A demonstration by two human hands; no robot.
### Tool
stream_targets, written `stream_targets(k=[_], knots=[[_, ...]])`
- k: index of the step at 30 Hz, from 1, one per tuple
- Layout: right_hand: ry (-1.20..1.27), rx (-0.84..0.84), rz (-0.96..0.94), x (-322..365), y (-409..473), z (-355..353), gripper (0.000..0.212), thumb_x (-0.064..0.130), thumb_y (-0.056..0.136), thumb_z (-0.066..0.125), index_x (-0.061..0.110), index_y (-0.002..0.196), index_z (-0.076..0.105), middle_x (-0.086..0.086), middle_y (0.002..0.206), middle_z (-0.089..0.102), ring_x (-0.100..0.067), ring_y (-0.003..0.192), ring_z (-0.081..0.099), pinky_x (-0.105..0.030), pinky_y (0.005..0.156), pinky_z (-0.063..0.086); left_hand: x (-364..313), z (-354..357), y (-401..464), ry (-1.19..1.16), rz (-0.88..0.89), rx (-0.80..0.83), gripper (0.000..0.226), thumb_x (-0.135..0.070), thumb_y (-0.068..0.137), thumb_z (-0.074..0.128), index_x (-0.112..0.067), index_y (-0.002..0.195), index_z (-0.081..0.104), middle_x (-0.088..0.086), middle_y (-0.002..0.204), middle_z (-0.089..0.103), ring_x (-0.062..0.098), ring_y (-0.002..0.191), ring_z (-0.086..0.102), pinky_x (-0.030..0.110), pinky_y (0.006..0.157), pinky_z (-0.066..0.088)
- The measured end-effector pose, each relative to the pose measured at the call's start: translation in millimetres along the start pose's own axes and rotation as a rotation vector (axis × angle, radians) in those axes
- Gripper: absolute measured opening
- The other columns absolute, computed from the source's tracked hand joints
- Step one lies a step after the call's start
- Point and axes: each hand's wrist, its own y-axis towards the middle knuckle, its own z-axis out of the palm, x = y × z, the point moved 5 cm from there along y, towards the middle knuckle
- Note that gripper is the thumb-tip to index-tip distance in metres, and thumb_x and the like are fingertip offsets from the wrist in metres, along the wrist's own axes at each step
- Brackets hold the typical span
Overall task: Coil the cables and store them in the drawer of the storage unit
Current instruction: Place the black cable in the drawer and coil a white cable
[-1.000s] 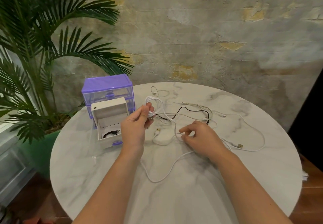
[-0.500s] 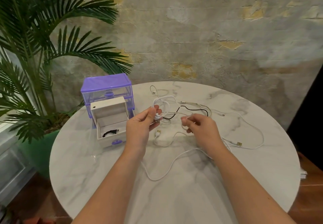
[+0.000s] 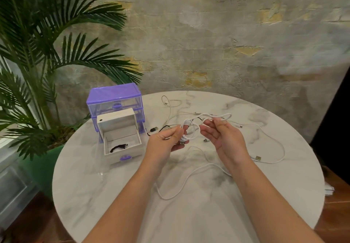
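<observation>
1. Holding a small bunch of white cable loops (image 3: 186, 135), the left hand (image 3: 166, 142) has its thumb and fingers curled round them above the middle of the round marble table (image 3: 106, 195).
2. The right hand (image 3: 222, 138) is just beside it, at 3 o'clock from the left hand. Its thumb and fingers pinch one long loop of the same white cable, which sticks out toward 1 o'clock.
3. The loose end of this cable hangs down from the hands and snakes over the table toward 6 o'clock.
4. More cables (image 3: 265, 148) lie spread on the table, from 12 o'clock round to 3 o'clock of the hands. A black cable (image 3: 157, 130) lies at 10 o'clock of the left hand.
5. The purple storage unit (image 3: 113, 98) stands at 10 o'clock on the table, near the edge.
6. Its white drawer (image 3: 123, 150) is pulled out toward the person. A small black coiled cable (image 3: 118, 147) lies inside it.
7. A green palm plant (image 3: 37, 53) stands off the table at 9 o'clock, in front of a worn wall (image 3: 227, 34).
</observation>
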Motion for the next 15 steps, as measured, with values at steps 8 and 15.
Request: stream_targets(k=[8, 15], knots=[[0.172, -0.01, 0.23, -12, -1, -1, 0.02, 0.009, 0.102, 0.042, 0.006, 0.091, 0.058, -0.008, 0.08, 0.075, -0.017, 0.067, 0.073, -0.025, 0.057, 0.058, -1, 4, -4, 0.035, 0.002, 0.055, 0.019, -0.015, 0.091, 0.061, -0.011, 0.106, 0.073, 0.006, 0.098, 0.07, 0.013, 0.074, 0.071, 0.021, 0.07, 0.056], [0.196, -0.07, 0.273, -14, 1, -6, 0.022, 0.007, 0.103, 0.04, 0.005, 0.088, 0.056, -0.005, 0.062, 0.069, -0.013, 0.05, 0.066, -0.022, 0.05, 0.055, 1, 10, -9, -0.002, -0.078, 0.146, 0.025, -0.026, 0.084, 0.063, -0.015, 0.104, 0.075, 0.005, 0.096, 0.073, 0.017, 0.081, 0.07, 0.022, 0.07, 0.055]])
